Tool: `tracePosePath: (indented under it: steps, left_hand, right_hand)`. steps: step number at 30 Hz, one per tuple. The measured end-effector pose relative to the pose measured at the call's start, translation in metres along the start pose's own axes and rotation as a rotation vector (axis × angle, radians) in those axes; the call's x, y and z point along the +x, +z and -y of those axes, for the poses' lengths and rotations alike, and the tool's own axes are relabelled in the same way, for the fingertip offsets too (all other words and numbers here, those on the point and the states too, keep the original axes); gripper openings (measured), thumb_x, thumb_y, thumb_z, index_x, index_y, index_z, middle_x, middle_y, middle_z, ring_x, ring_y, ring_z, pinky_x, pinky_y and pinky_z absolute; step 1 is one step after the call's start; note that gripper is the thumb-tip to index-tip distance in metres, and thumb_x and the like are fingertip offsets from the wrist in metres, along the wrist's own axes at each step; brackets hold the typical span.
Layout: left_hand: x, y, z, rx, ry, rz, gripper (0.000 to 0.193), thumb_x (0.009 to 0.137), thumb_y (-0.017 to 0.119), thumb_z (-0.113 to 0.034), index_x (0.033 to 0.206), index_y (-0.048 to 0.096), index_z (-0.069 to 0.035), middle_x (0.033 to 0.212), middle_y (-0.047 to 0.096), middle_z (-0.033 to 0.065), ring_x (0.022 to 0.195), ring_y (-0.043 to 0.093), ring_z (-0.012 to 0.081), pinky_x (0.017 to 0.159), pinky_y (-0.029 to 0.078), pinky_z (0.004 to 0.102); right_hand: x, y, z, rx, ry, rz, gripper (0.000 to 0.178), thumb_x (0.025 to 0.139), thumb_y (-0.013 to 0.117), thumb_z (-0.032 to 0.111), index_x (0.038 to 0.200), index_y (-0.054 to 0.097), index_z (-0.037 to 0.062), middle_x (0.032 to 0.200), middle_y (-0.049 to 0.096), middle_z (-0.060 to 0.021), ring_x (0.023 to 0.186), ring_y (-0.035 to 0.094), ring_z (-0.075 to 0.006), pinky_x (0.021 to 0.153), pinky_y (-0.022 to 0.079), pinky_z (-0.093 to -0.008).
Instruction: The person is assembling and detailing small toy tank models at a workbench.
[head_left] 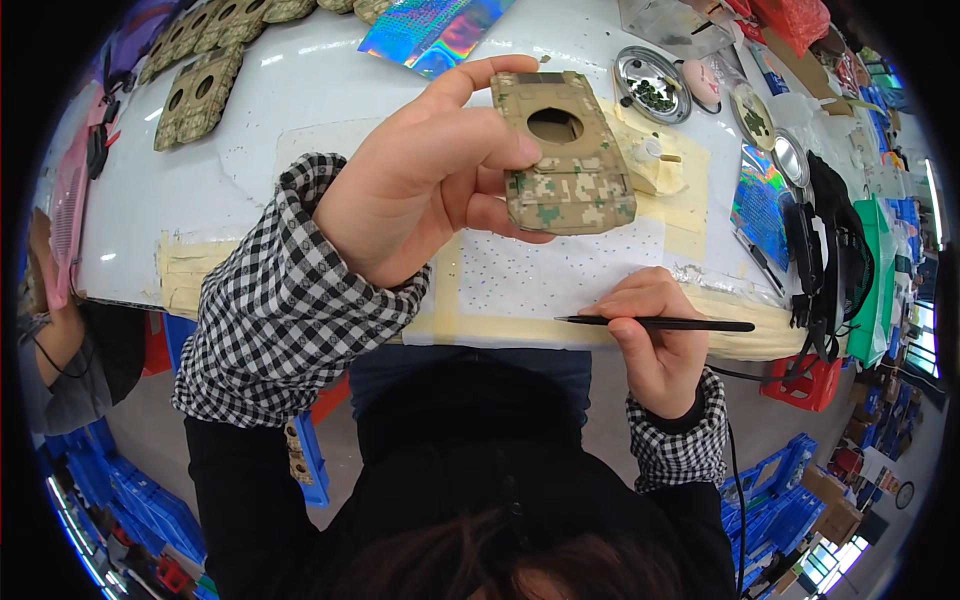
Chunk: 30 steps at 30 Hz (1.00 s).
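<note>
My left hand [410, 180] holds up a camouflage-patterned model tank hull [575, 190] by its sides, thumb on the face near a round hole. The hull is tilted above the table, in tan, brown and green. Lower and to the right, my right hand [655, 345] pinches slim black tweezers [705, 325] with the fine tip pointing left. That tip is over the table's near edge, just below a white sheet [540, 275] scattered with tiny dark specks. Whether the tip grips anything is too small to tell.
More camouflage hulls [200, 98] lie at the far left. Shiny holographic sheets [435, 35] rest at the back. A metal dish [684, 100] with dark green bits stands at the far right, near a yellowish pad [645, 180]. A pen-like tool [760, 262] and black straps [830, 230] lie at right.
</note>
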<state>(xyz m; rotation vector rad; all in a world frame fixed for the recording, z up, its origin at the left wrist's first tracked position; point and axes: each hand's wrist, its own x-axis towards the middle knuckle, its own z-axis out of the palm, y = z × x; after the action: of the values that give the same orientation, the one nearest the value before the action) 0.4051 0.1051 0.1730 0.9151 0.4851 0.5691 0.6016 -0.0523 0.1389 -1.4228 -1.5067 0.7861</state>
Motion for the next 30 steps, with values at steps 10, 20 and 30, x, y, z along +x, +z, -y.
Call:
tracePosePath:
  steps: [10,20,30]
  left_hand:
    - [-0.0003,0.0006,-0.0008,0.008,-0.001,-0.003,0.065,0.085,0.051,-0.017,0.142,0.024,-0.002,0.124,0.052,0.0123,0.093,0.065,0.0169,0.073,0.057,0.0297]
    - [-0.0006,0.0001,-0.0005,0.004,-0.002,0.004,0.065,0.084,0.051,-0.016,0.142,0.024,-0.003,0.124,0.052,0.0122,0.093,0.065,0.0169,0.073,0.057,0.0296]
    - [-0.0008,-0.0006,0.0002,0.001,0.002,0.010,0.065,0.085,0.051,-0.016,0.142,0.024,-0.003,0.123,0.053,0.0120,0.093,0.065,0.0168,0.073,0.056,0.0295]
  right_hand:
    - [-0.0003,0.0008,-0.0001,0.011,0.011,-0.003,0.010,0.082,0.069,0.011,0.083,0.063,0.0025,0.078,0.063,-0.0073,0.077,0.056,-0.0219,0.072,0.043,-0.0313]
    - [-0.0001,0.0018,0.0013,0.012,0.014,-0.015,0.009,0.082,0.068,0.009,0.081,0.062,0.0021,0.079,0.062,-0.0073,0.076,0.056,-0.0213,0.071,0.043,-0.0306]
    - [0.0007,0.0021,0.0000,0.042,0.024,-0.006,0.008,0.082,0.068,0.005,0.083,0.062,0.0003,0.079,0.060,-0.0081,0.074,0.055,-0.0197,0.068,0.044,-0.0288]
